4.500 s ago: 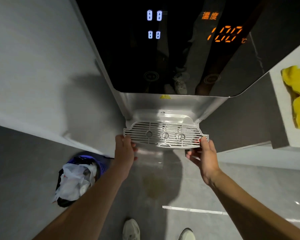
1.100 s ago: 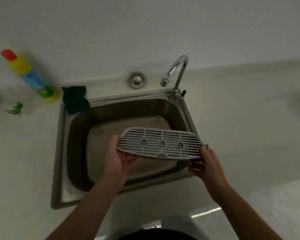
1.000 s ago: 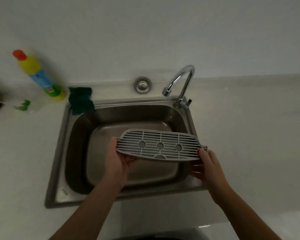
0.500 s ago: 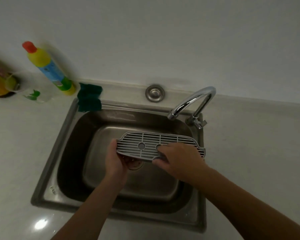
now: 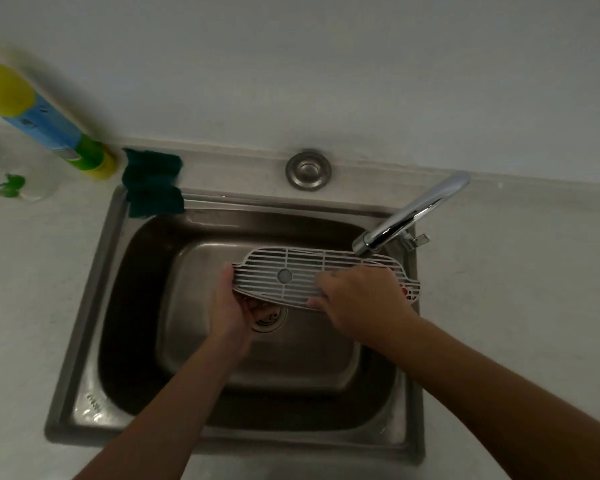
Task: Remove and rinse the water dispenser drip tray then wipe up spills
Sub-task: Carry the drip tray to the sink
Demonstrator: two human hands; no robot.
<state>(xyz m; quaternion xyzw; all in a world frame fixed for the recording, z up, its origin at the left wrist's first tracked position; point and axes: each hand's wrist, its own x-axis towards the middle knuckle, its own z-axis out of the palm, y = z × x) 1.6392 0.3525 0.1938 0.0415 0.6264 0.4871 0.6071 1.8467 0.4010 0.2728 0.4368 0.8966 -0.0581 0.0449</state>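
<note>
The grey slotted drip tray [image 5: 284,273] hangs level over the steel sink [image 5: 84,341], just below the spout of the chrome faucet [image 5: 409,216]. My left hand [image 5: 231,306] grips the tray's left end from underneath. My right hand [image 5: 361,299] lies palm down across the tray's right half, fingers curled over its near edge, hiding that part of the grille. No water stream shows at the spout.
A dark green sponge [image 5: 153,183] sits on the sink's back left corner. A yellow and blue bottle [image 5: 39,116] and a clear cup [image 5: 11,183] stand on the white counter at left. The drain [image 5: 269,318] lies below the tray.
The tray came from the dispenser to over the sink. My right hand has shifted from the tray's right end onto its top. The view has moved closer and the tray sits nearer the spout.
</note>
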